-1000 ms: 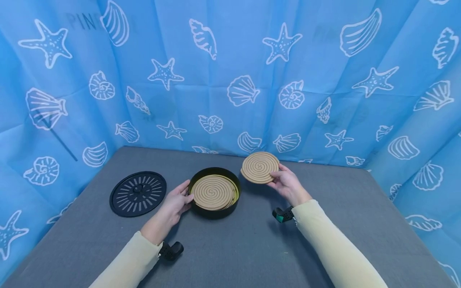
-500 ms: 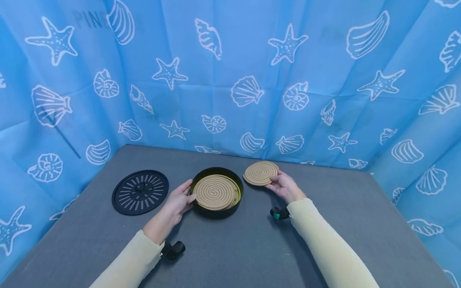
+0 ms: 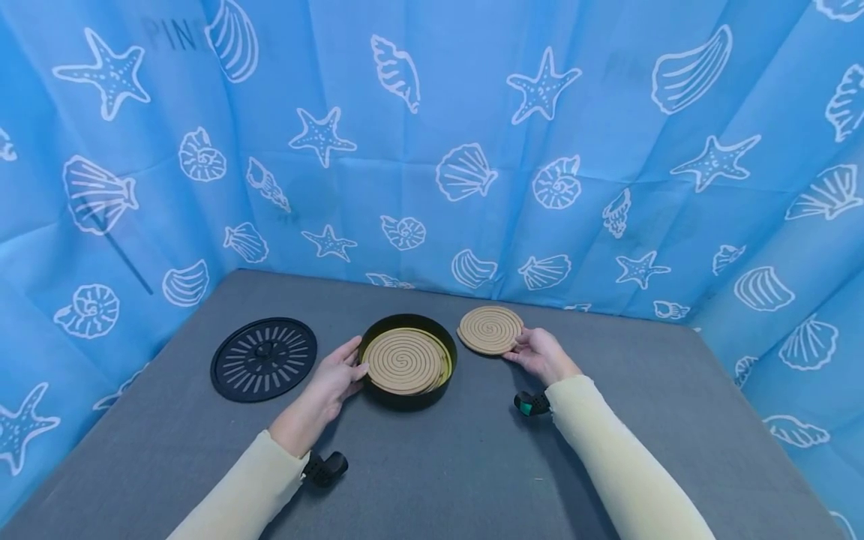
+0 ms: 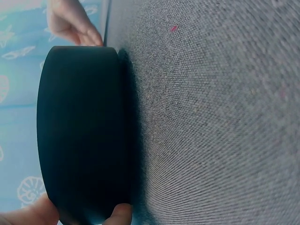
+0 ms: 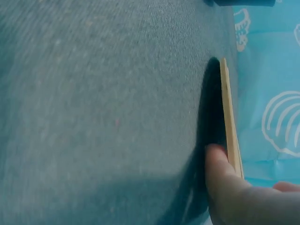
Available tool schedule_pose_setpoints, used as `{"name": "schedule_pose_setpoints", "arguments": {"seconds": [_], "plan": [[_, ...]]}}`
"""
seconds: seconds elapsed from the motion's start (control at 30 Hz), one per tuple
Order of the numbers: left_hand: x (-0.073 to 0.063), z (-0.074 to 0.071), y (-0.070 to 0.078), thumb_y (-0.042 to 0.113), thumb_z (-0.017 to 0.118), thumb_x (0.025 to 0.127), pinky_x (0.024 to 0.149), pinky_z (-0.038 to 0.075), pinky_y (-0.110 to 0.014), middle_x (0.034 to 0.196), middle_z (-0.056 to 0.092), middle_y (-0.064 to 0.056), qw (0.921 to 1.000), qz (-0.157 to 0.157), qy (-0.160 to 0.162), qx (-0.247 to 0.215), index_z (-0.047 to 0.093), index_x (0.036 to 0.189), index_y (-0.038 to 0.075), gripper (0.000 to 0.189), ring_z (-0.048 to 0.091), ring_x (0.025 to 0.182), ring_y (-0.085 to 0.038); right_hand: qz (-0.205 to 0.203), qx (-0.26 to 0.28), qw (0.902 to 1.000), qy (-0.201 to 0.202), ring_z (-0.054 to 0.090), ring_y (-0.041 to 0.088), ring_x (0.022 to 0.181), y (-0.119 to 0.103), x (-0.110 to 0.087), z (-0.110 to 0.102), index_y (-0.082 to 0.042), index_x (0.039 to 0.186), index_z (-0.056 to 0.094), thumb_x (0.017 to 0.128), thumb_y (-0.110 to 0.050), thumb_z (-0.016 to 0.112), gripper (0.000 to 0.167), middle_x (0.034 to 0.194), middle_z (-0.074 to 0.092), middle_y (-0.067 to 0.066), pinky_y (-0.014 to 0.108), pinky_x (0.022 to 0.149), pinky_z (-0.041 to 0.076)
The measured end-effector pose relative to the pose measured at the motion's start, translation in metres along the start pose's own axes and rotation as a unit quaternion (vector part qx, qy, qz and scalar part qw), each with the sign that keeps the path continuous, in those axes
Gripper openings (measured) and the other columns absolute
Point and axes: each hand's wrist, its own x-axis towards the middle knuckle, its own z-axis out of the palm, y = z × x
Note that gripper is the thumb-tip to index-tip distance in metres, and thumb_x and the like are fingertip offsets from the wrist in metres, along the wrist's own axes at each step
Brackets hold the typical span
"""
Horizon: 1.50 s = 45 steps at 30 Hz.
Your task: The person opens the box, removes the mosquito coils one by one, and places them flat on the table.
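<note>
In the head view a round black tin [image 3: 405,403] stands on the grey table, with mosquito coils [image 3: 401,361] lying flat inside over a yellowish inner edge. My left hand [image 3: 329,384] grips the tin's left side, thumb at the rim; in the left wrist view its fingers show at the dark wall of the tin [image 4: 84,126]. To the right of the tin, my right hand [image 3: 540,355] pinches a single mosquito coil [image 3: 487,330] by its right edge. The right wrist view has this coil [image 5: 228,110] edge-on, close over the cloth, with its shadow beside it and a finger on its underside.
A slotted black lid [image 3: 265,358] with a small centre knob lies left of the tin. Grey cloth covers the table [image 3: 432,472]. A blue curtain [image 3: 418,150] printed with shells and starfish hangs along the back and sides.
My right hand has lowered the pinched coil from a tilted position to nearly flat, close to the table. My left hand has stayed on the tin. The head view has shifted slightly.
</note>
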Motion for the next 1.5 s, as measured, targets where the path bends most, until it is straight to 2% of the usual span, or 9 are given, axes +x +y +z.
{"name": "schedule_pose_setpoints", "arguments": {"seconds": [0.27, 0.63, 0.8, 0.97, 1.07, 1.37, 1.5], "plan": [[-0.001, 0.0, 0.0, -0.006, 0.042, 0.099, 0.113, 0.02, -0.056, 0.159, 0.017, -0.014, 1.0, 0.005, -0.005, -0.005, 0.021, 0.154, 0.006, 0.06, 0.017, 0.145, -0.03, -0.011, -0.013, 0.9997, -0.015, -0.006, 0.03, 0.146, -0.007, -0.014, -0.006, -0.006, 0.151, -0.018, 0.101, 0.005, 0.011, 0.059, 0.159, -0.015, 0.017, 0.046, 0.117, 0.003], [-0.001, 0.003, 0.0, -0.006, 0.042, 0.099, 0.113, 0.022, -0.055, 0.159, 0.019, -0.014, 1.0, 0.005, 0.002, -0.002, 0.023, 0.154, 0.006, 0.059, 0.02, 0.145, -0.029, -0.014, 0.017, 0.9994, -0.027, -0.008, 0.027, 0.146, -0.012, -0.043, -0.016, -0.008, 0.152, -0.017, 0.103, -0.002, 0.013, 0.057, 0.16, -0.017, 0.013, 0.041, 0.117, 0.001], [-0.002, 0.002, 0.0, -0.006, 0.042, 0.099, 0.113, 0.021, -0.055, 0.159, 0.018, -0.014, 1.0, 0.002, 0.003, -0.003, 0.022, 0.154, 0.007, 0.06, 0.02, 0.145, -0.029, -0.012, 0.037, 0.9974, -0.061, -0.004, 0.025, 0.147, -0.014, -0.055, -0.009, -0.01, 0.153, -0.016, 0.104, -0.002, 0.015, 0.058, 0.16, -0.015, 0.011, 0.04, 0.118, 0.004], [-0.003, 0.003, 0.001, -0.006, 0.043, 0.1, 0.113, 0.022, -0.054, 0.159, 0.018, -0.014, 1.0, 0.003, 0.006, 0.0, 0.022, 0.154, 0.008, 0.06, 0.02, 0.145, -0.029, -0.007, 0.082, 0.9899, -0.115, -0.005, 0.023, 0.148, -0.015, -0.069, 0.001, -0.012, 0.152, -0.018, 0.104, -0.001, 0.015, 0.06, 0.161, -0.016, 0.008, 0.037, 0.118, 0.002], [-0.003, 0.003, 0.001, -0.006, 0.043, 0.1, 0.113, 0.022, -0.054, 0.159, 0.018, -0.014, 1.0, 0.004, 0.007, 0.001, 0.022, 0.154, 0.008, 0.06, 0.02, 0.145, -0.029, 0.0, 0.092, 0.9863, -0.137, -0.004, 0.023, 0.148, -0.011, -0.075, 0.009, -0.01, 0.153, -0.015, 0.105, -0.003, 0.018, 0.06, 0.161, -0.013, 0.009, 0.036, 0.118, 0.003], [-0.003, 0.003, 0.0, -0.005, 0.044, 0.1, 0.112, 0.024, -0.055, 0.159, 0.018, -0.013, 0.9999, 0.002, 0.014, 0.009, 0.025, 0.154, 0.009, 0.059, 0.021, 0.145, -0.03, 0.024, 0.039, 0.9788, -0.2, 0.0, 0.031, 0.148, 0.009, -0.083, 0.028, -0.003, 0.153, -0.012, 0.106, -0.006, 0.021, 0.058, 0.161, -0.007, 0.019, 0.042, 0.118, 0.006], [-0.003, 0.003, -0.001, -0.005, 0.044, 0.099, 0.112, 0.024, -0.055, 0.159, 0.018, -0.013, 0.9998, 0.008, 0.014, 0.013, 0.024, 0.154, 0.008, 0.06, 0.021, 0.144, -0.03, 0.037, 0.008, 0.9757, -0.216, 0.003, 0.034, 0.147, 0.017, -0.084, 0.036, 0.001, 0.153, -0.008, 0.106, -0.007, 0.022, 0.056, 0.16, -0.004, 0.022, 0.045, 0.117, 0.008]]}}
